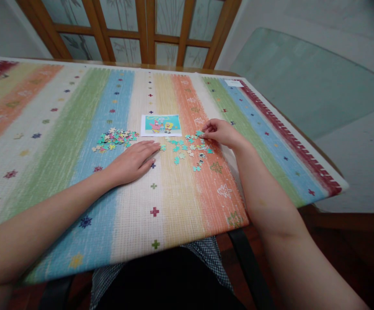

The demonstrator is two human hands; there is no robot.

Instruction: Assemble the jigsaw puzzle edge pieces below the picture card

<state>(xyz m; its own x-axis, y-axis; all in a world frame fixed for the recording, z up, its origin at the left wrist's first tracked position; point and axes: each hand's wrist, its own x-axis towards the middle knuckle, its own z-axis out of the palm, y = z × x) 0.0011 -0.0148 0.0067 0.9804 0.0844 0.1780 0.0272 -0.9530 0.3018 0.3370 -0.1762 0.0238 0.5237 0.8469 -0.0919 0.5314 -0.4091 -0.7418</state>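
Note:
A small cartoon reference picture (161,125) lies flat on the striped mat (77,129). Left of it sits a heap of loose jigsaw pieces (114,139). Below and right of the picture, several teal pieces (187,150) are spread out. My left hand (132,161) rests flat on the mat with fingers stretched toward the spread pieces, holding nothing. My right hand (219,131) has its fingers pinched together on a teal piece (200,133) at the upper right edge of the spread.
The colourful striped mat covers a wooden table; its right edge (303,150) runs diagonally and its near edge is at my lap. A wooden lattice door (148,30) stands behind the table. A small white label (234,83) lies at the mat's far right corner.

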